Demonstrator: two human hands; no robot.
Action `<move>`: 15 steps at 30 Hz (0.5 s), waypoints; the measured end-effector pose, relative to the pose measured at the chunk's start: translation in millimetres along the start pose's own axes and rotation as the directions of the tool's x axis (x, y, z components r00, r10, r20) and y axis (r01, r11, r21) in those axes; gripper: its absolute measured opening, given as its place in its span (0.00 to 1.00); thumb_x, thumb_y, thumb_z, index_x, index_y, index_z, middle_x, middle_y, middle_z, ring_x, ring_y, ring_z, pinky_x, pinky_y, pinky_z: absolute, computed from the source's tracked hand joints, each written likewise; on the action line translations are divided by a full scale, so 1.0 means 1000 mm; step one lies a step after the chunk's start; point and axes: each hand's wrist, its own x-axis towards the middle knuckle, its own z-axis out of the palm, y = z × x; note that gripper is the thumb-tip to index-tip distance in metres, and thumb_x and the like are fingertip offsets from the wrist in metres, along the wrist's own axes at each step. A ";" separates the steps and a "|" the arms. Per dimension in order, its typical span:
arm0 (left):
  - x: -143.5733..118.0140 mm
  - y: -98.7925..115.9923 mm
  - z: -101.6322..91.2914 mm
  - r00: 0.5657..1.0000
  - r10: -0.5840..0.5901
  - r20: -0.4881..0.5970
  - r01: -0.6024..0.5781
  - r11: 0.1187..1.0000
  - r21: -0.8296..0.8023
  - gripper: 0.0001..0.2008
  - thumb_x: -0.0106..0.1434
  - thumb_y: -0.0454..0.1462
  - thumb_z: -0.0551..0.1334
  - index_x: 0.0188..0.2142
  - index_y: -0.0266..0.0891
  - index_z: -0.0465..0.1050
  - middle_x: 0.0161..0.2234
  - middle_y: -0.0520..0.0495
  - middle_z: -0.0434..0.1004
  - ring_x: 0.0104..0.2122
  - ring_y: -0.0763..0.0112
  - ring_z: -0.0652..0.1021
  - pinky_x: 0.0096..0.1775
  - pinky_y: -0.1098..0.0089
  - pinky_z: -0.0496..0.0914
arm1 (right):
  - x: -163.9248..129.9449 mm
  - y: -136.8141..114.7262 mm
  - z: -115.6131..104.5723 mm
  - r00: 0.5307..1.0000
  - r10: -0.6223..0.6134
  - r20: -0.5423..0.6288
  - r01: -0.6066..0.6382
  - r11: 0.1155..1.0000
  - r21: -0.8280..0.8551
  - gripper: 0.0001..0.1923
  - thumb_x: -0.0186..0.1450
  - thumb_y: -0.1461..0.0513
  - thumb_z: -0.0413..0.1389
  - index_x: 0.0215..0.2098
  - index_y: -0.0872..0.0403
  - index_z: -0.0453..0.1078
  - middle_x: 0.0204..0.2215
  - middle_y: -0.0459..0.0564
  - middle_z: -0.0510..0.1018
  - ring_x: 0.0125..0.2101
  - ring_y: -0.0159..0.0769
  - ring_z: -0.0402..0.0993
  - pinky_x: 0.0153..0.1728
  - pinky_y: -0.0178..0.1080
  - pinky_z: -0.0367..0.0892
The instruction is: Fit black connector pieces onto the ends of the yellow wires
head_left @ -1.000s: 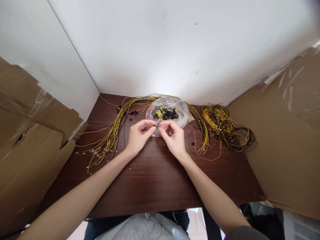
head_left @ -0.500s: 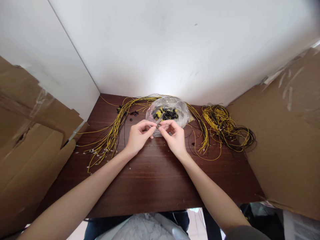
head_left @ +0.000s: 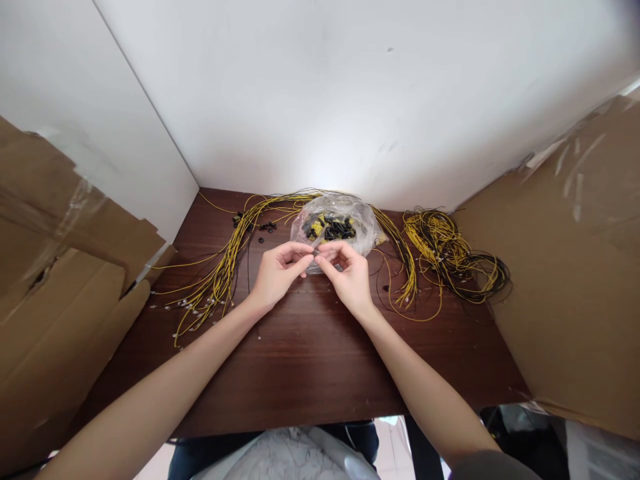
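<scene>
Head view shows the left hand (head_left: 277, 273) and the right hand (head_left: 349, 277) meeting fingertip to fingertip above the dark table (head_left: 310, 360), just in front of the clear bag (head_left: 336, 227) of black and yellow parts. Both pinch narrowly on one small piece (head_left: 314, 254) — too small to identify. It is better to keep the pinch light and both wrists steady. Yellow wires (head_left: 220, 280) lie at the left, a coil (head_left: 453, 257) at the right.

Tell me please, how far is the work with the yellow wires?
Possibly done: the tangled coil at the table's right. In hand: left hand and right hand pinch a tiny part together, too small to identify. Left: the loose wire bundle and the bag of small parts.
</scene>
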 end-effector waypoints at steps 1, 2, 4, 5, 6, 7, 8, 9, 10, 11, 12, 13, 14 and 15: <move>0.000 0.000 0.000 1.000 -0.005 0.004 0.005 1.000 0.000 0.08 0.53 0.38 0.65 0.34 0.37 0.75 0.24 0.51 0.74 0.20 0.77 0.70 0.25 0.74 0.67 | 0.000 -0.001 0.000 1.000 -0.006 0.003 0.006 1.000 -0.005 0.05 0.58 0.61 0.58 0.34 0.53 0.70 0.28 0.46 0.75 0.28 0.32 0.71 0.32 0.36 0.67; 0.000 -0.001 -0.001 1.000 -0.004 0.006 0.004 1.000 0.007 0.08 0.53 0.38 0.65 0.33 0.37 0.75 0.24 0.51 0.74 0.20 0.77 0.70 0.25 0.74 0.67 | 0.000 -0.001 -0.001 1.000 -0.011 0.005 0.011 1.000 -0.012 0.05 0.58 0.62 0.58 0.33 0.53 0.70 0.28 0.46 0.76 0.28 0.32 0.71 0.32 0.36 0.67; 0.001 -0.001 -0.001 1.000 0.009 0.010 -0.010 0.999 0.036 0.08 0.53 0.38 0.65 0.32 0.37 0.76 0.23 0.51 0.73 0.20 0.77 0.70 0.25 0.74 0.66 | 0.000 0.000 -0.001 1.000 -0.019 0.003 0.019 1.000 -0.024 0.04 0.57 0.62 0.59 0.32 0.53 0.71 0.27 0.45 0.76 0.27 0.31 0.71 0.31 0.35 0.66; 0.001 -0.001 -0.001 1.000 0.016 0.012 -0.017 0.999 0.046 0.07 0.54 0.38 0.65 0.31 0.37 0.76 0.22 0.52 0.72 0.20 0.77 0.70 0.25 0.74 0.66 | 0.000 0.001 -0.001 1.000 -0.022 0.003 0.022 0.999 -0.029 0.04 0.57 0.61 0.59 0.32 0.53 0.71 0.27 0.45 0.76 0.27 0.31 0.70 0.31 0.35 0.66; 0.001 -0.001 -0.001 1.000 0.020 0.015 -0.020 0.999 0.051 0.07 0.54 0.38 0.65 0.31 0.37 0.76 0.22 0.52 0.72 0.20 0.77 0.70 0.25 0.75 0.65 | 0.000 0.003 0.000 1.000 -0.024 0.008 0.024 0.999 -0.036 0.04 0.57 0.61 0.59 0.31 0.53 0.71 0.27 0.45 0.76 0.26 0.31 0.70 0.30 0.35 0.66; 0.001 -0.001 -0.002 1.000 0.020 0.018 -0.020 0.998 0.051 0.07 0.54 0.38 0.65 0.31 0.36 0.76 0.22 0.52 0.72 0.20 0.78 0.69 0.24 0.75 0.65 | 0.000 0.004 0.000 1.000 -0.026 0.016 0.027 0.999 -0.043 0.04 0.57 0.61 0.59 0.31 0.53 0.71 0.27 0.45 0.76 0.26 0.31 0.70 0.31 0.35 0.66; 0.001 -0.001 -0.002 1.000 0.018 0.020 -0.019 0.999 0.049 0.07 0.54 0.38 0.65 0.31 0.36 0.75 0.22 0.52 0.72 0.19 0.78 0.69 0.24 0.75 0.64 | 0.000 0.004 0.000 0.999 -0.026 0.023 0.027 0.999 -0.045 0.04 0.57 0.61 0.59 0.31 0.54 0.71 0.27 0.46 0.76 0.27 0.31 0.71 0.31 0.35 0.67; 0.001 -0.001 -0.002 1.000 0.015 0.023 -0.016 0.999 0.048 0.07 0.54 0.38 0.65 0.30 0.35 0.75 0.22 0.52 0.71 0.19 0.78 0.69 0.24 0.76 0.64 | 0.001 0.002 0.000 0.999 -0.022 0.031 0.023 0.999 -0.035 0.05 0.58 0.60 0.59 0.31 0.54 0.71 0.28 0.46 0.77 0.27 0.32 0.71 0.32 0.36 0.67; 0.001 -0.001 -0.002 1.000 0.012 0.023 -0.013 0.999 0.046 0.07 0.54 0.38 0.65 0.30 0.35 0.75 0.22 0.52 0.71 0.19 0.79 0.69 0.24 0.76 0.63 | 0.002 -0.001 -0.001 0.999 -0.018 0.039 0.018 1.000 -0.012 0.06 0.58 0.59 0.58 0.32 0.53 0.72 0.29 0.47 0.77 0.29 0.32 0.72 0.34 0.37 0.68; 0.001 -0.001 -0.002 1.000 0.011 0.020 -0.012 0.999 0.044 0.07 0.54 0.38 0.65 0.30 0.35 0.75 0.22 0.52 0.71 0.19 0.79 0.69 0.24 0.76 0.63 | 0.004 -0.006 -0.004 0.999 -0.020 0.044 0.019 1.000 0.022 0.07 0.59 0.58 0.58 0.33 0.53 0.72 0.30 0.47 0.77 0.31 0.33 0.73 0.36 0.38 0.69; 0.001 -0.001 -0.002 1.000 0.011 0.014 -0.012 0.999 0.043 0.07 0.54 0.38 0.65 0.30 0.35 0.75 0.22 0.52 0.71 0.19 0.79 0.69 0.24 0.76 0.63 | 0.006 -0.014 -0.009 0.998 -0.033 0.045 0.030 0.998 0.060 0.07 0.60 0.58 0.57 0.35 0.52 0.72 0.32 0.48 0.78 0.34 0.34 0.74 0.39 0.39 0.69; 0.001 -0.001 -0.002 1.000 0.012 0.012 -0.012 0.999 0.039 0.07 0.53 0.38 0.65 0.30 0.35 0.75 0.22 0.52 0.70 0.19 0.79 0.68 0.24 0.76 0.63 | 0.009 -0.024 -0.015 0.997 -0.060 0.044 0.056 0.994 0.094 0.08 0.61 0.57 0.56 0.37 0.51 0.71 0.35 0.48 0.78 0.37 0.36 0.74 0.41 0.41 0.69; 0.001 -0.001 -0.002 1.000 0.012 0.012 -0.012 0.999 0.035 0.07 0.53 0.38 0.65 0.30 0.35 0.75 0.22 0.52 0.70 0.19 0.79 0.68 0.24 0.76 0.63 | 0.012 -0.035 -0.024 0.993 -0.108 0.035 0.104 0.990 0.100 0.09 0.62 0.56 0.55 0.39 0.50 0.71 0.38 0.49 0.77 0.40 0.37 0.73 0.44 0.42 0.68; 0.001 -0.002 -0.002 1.000 0.012 0.014 -0.013 0.999 0.030 0.07 0.53 0.37 0.65 0.30 0.35 0.75 0.22 0.52 0.71 0.19 0.80 0.68 0.24 0.76 0.62 | 0.016 -0.046 -0.033 0.987 -0.159 0.037 0.156 0.985 0.068 0.11 0.63 0.55 0.54 0.43 0.49 0.70 0.41 0.49 0.76 0.43 0.38 0.72 0.45 0.44 0.68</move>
